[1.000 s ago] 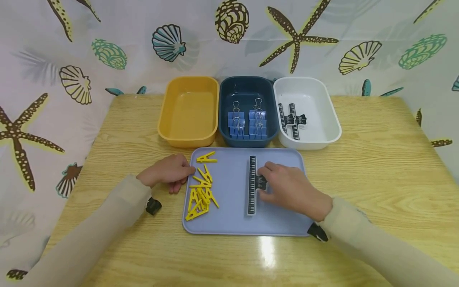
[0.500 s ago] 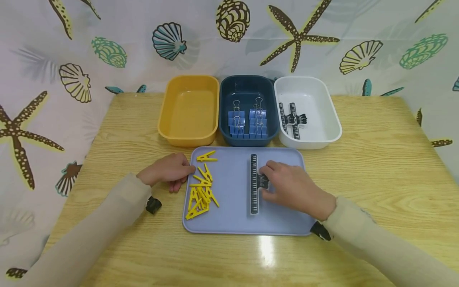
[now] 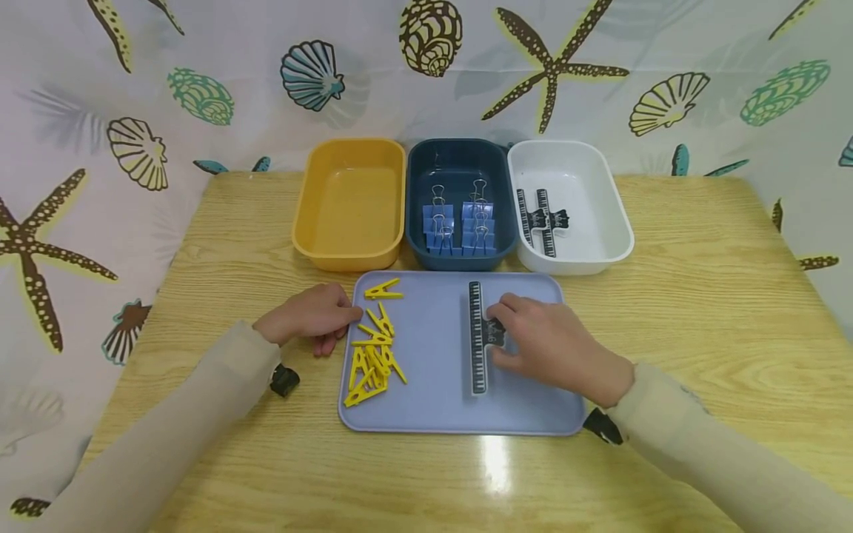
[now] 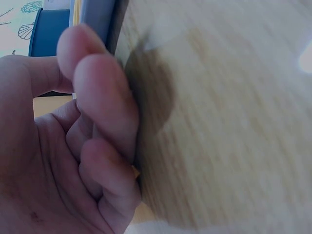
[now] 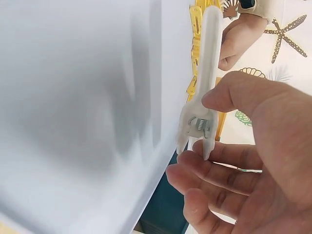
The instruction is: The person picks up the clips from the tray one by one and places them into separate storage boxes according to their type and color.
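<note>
My right hand [image 3: 553, 344] pinches the handles of a long clip with a piano-key pattern [image 3: 477, 340]. In the right wrist view the thumb is on one side of this clip's white body [image 5: 208, 53], whose metal spring shows, with fingers at the handle ends. The clip is held above the lavender tray [image 3: 426, 318], casting a shadow. At the tray's left rim, my left hand [image 3: 309, 318] grips the edge with curled fingers; the thumb is partly hidden in the left wrist view. Several yellow clothespins [image 3: 375, 363] lie along the tray's left side, most in a heap.
Behind the tray stand three bins side by side: a yellow bin [image 3: 349, 255], a dark blue bin [image 3: 460, 260] holding several blue binder clips [image 3: 476, 226], and a white bin [image 3: 580, 263] with two piano-key clips [image 3: 548, 229]. A patterned cloth [image 3: 233, 44] hangs behind the wooden table [image 3: 700, 296].
My right hand has shifted slightly right and away from me, carrying the piano-key clip with it. The left hand, clothespins and bins have stayed put.
</note>
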The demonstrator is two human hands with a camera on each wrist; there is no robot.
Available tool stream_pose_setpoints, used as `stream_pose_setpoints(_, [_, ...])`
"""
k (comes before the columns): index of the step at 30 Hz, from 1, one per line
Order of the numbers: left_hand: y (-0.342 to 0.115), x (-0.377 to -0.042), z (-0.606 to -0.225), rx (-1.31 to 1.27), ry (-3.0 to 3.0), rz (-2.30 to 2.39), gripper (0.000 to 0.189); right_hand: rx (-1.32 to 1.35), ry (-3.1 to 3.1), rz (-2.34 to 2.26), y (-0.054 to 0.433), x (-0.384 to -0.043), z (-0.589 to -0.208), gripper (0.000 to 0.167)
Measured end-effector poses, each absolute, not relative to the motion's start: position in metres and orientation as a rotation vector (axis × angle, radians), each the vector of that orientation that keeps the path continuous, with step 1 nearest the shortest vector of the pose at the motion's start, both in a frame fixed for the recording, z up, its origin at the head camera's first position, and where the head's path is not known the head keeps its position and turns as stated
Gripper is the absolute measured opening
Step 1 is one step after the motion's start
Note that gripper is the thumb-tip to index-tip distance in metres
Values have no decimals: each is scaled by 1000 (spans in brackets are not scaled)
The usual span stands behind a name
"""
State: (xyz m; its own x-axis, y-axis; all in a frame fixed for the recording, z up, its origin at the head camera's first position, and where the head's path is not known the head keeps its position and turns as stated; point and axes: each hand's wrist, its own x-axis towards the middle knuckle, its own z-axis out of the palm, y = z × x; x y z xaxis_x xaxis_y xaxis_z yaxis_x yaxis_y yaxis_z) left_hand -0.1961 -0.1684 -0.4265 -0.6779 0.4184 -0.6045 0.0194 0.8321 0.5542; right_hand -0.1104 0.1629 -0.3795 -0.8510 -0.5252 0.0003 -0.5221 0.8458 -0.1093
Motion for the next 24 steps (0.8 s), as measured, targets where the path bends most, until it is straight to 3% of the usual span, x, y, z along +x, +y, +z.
stream_pose_setpoints(24, [-168,-195,-423,324,2233,689,45,-821,2986,-155,179,-110,-367,46])
